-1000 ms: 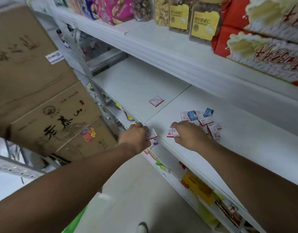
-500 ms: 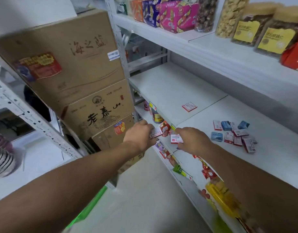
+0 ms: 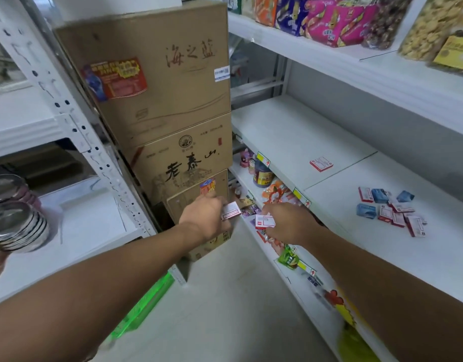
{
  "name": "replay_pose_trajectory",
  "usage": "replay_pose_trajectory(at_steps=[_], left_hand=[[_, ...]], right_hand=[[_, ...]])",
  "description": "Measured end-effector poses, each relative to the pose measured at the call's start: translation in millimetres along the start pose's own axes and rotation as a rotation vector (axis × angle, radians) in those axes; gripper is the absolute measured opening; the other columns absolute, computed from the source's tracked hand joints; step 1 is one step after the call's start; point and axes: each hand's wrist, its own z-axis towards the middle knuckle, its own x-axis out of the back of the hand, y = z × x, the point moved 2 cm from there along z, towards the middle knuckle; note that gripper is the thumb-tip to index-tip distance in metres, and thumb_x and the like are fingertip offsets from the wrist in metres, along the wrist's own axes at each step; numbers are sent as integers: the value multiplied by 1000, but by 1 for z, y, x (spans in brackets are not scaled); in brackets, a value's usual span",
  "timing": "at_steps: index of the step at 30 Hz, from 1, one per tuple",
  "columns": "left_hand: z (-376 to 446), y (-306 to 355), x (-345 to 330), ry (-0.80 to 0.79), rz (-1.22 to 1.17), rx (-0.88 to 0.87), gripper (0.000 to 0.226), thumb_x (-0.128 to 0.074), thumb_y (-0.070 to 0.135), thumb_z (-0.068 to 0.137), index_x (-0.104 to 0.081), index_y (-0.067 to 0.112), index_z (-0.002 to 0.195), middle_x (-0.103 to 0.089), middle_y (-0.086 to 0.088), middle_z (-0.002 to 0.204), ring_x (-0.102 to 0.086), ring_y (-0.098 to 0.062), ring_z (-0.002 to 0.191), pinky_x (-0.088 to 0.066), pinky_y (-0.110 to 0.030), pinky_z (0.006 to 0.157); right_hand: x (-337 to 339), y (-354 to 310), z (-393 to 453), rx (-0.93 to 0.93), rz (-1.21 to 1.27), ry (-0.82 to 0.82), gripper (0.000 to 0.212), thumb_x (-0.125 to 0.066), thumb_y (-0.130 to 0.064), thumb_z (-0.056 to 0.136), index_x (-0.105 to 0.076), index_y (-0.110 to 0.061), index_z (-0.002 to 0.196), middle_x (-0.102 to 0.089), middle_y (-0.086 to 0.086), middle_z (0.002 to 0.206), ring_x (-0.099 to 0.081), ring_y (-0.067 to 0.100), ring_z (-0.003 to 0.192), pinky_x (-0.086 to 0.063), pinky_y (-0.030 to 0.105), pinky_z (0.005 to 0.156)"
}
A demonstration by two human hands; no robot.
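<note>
- Head view: left hand [image 3: 204,218] pinches a box [image 3: 231,210] at its fingertips (it juts right).
- Nearby, right hand [image 3: 290,223] grips a second box [image 3: 264,221], jutting left.

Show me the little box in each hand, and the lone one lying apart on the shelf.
Left box [image 3: 231,210], head view: its white face, pinched by the left hand [image 3: 204,218].
Right box [image 3: 264,222], head view: its white label, held by the right hand [image 3: 290,226].
Lone box [image 3: 321,163], head view: centre of its top face.
</note>
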Motion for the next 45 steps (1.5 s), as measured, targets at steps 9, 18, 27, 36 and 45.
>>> replay_pose_trajectory(at_steps=[9,18,27,36,45], left_hand=[[26,-30,-11,-43,-24,16,48,-77,44,92,-65,32,137,-61,2,131,-59,-24,124,-55,-44,103],[122,-18,-10,-100,56,-5,44,-77,41,91,-68,31,133,-65,-1,129,-65,-27,122,-58,-44,100],[223,19,-22,-86,57,-124,45,-77,42,87,-67,32,131,-70,1,120,-70,-24,108,-61,-39,87],[311,33,-21,-164,47,-330,42,-79,37,89,-70,28,129,-64,-1,120,-63,-24,113,-59,-42,93],[384,58,-36,-250,67,-567,55,-76,47,91,-62,28,141,-58,2,128,-58,-21,118,-56,-44,99]], right_hand=[[-6,7,38,-45,78,-18,24,-69,-36,90,-64,-29,113,-70,-8,90,-71,9,78,-53,21,59],[4,58,93,-109,108,8,39,-66,-41,88,-61,-33,126,-72,-7,105,-66,16,90,-45,23,64],[14,123,138,-202,175,10,54,-68,-44,78,-62,-35,130,-73,-7,108,-68,18,91,-39,22,65],[11,147,166,-394,127,-11,46,-70,-39,88,-56,-34,132,-66,-4,118,-59,15,99,-46,29,77],[22,150,165,-658,192,39,40,-70,-39,82,-61,-40,121,-68,-4,111,-64,21,98,-56,35,79]])
